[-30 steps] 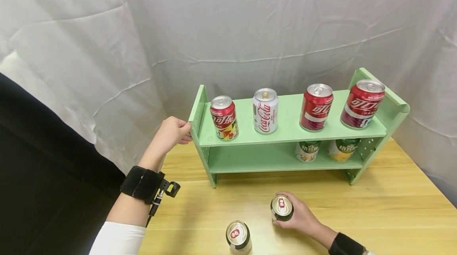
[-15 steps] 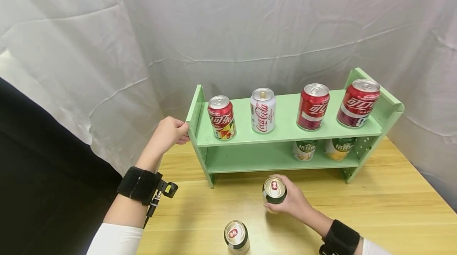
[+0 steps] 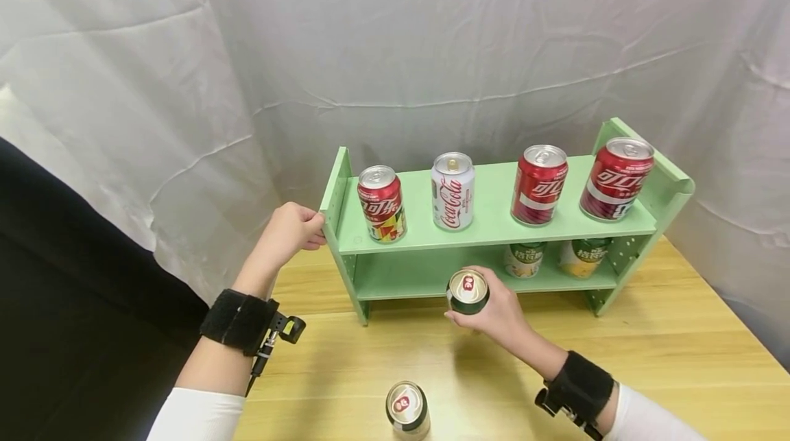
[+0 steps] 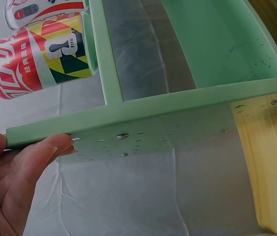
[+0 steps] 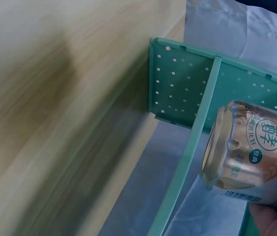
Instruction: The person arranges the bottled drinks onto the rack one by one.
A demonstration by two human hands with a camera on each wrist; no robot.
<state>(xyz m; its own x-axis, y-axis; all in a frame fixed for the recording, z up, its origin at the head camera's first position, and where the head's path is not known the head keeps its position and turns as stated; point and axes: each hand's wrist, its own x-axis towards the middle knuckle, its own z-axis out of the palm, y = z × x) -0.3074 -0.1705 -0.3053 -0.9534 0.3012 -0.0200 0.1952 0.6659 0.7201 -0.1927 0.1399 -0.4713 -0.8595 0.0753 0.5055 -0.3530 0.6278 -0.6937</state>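
Observation:
My left hand (image 3: 291, 230) pinches the upper front edge of the left side panel of a green two-tier shelf (image 3: 404, 278). In the left wrist view, its fingers (image 4: 33, 164) lie against that panel (image 4: 143, 110). My right hand (image 3: 498, 311) grips an upright drink can (image 3: 467, 292) with a gold lid, a red tab and a dark green upper band. The can is raised off the table, just in front of the lower tier. From the right wrist view, the same can (image 5: 256, 152) shows a gold body with green lettering. A matching can (image 3: 407, 408) stands near the table's front.
On the upper tier stand a red patterned cola can (image 3: 382, 208), a white Coca-Cola can (image 3: 453, 194) and two red cola cans (image 3: 539, 187). Two green-and-white cans (image 3: 524, 261) occupy the lower tier's right half. Grey cloth (image 3: 432, 36) hangs behind the wooden table (image 3: 697, 345).
My right hand has lifted the can from the table and carried it forward and slightly left toward the lower tier. The left hand keeps its grip on the shelf panel.

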